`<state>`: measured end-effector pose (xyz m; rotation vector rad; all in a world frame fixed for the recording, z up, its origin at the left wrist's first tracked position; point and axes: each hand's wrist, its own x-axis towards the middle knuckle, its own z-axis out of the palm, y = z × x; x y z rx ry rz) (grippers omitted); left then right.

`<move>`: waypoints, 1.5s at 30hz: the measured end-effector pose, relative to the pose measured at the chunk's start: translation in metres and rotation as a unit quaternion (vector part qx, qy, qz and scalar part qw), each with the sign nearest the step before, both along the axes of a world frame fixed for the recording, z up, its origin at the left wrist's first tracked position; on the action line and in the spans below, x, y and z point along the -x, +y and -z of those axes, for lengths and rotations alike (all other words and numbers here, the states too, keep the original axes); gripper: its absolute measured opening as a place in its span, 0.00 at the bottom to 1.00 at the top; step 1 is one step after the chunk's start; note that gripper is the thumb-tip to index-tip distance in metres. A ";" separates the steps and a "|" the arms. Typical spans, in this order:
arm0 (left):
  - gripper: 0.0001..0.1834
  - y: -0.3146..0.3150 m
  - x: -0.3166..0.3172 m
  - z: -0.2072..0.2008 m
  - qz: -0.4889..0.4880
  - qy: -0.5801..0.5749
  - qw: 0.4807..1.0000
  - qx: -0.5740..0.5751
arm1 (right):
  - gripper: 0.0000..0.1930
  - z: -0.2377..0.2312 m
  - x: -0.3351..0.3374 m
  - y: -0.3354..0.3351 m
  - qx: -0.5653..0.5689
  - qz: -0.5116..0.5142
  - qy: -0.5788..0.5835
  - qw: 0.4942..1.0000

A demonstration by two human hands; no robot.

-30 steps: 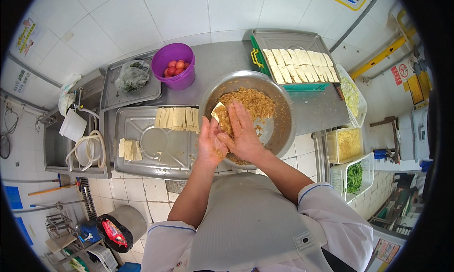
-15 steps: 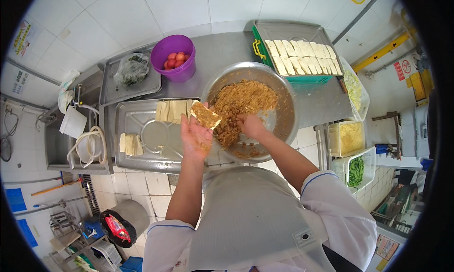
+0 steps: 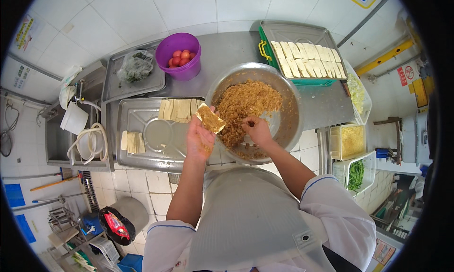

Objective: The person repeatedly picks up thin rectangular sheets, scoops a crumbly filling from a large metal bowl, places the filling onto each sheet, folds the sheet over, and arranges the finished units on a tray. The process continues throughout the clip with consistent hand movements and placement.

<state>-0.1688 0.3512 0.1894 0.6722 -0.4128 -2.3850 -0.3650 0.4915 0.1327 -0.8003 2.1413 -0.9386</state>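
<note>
My left hand (image 3: 199,138) holds a flat rectangular tofu sheet (image 3: 210,118) spread with brown filling, lifted over the left rim of a big steel bowl (image 3: 289,111). The bowl holds a heap of brown shredded filling (image 3: 247,102). My right hand (image 3: 257,130) is inside the bowl, fingers pinched in the filling. On the steel tray (image 3: 142,146) to the left lie a row of pale filled sheets (image 3: 177,109) and a smaller stack (image 3: 132,142).
A purple bowl of red tomatoes (image 3: 179,55) and a bagged green on a tray (image 3: 136,66) sit at the back. A tray of pale tofu strips (image 3: 307,53) rests on a green crate. A sink with hose (image 3: 85,139) is left; tubs of yellow and green food (image 3: 352,142) right.
Both hands were pressing together over the bowl. My left hand has since lifted the filled sheet toward the tray side, and my right hand has dropped into the filling.
</note>
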 end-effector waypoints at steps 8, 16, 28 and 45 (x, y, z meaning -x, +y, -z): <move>0.25 0.016 0.021 -0.001 0.091 -0.111 0.990 -0.001 | 0.10 -0.095 -0.020 -0.033 0.263 -0.104 0.032 0.959; 0.22 0.027 0.026 -0.011 0.099 -0.100 0.989 0.054 | 0.09 -0.099 -0.023 -0.034 0.260 -0.076 -0.049 0.961; 0.20 0.032 0.021 -0.009 0.137 -0.090 0.982 0.091 | 0.06 -0.101 -0.015 -0.027 0.229 -0.068 -0.139 0.961; 0.46 0.033 0.019 -0.027 0.097 0.156 0.982 -0.052 | 0.43 -0.089 -0.060 -0.021 0.222 -0.102 0.163 0.956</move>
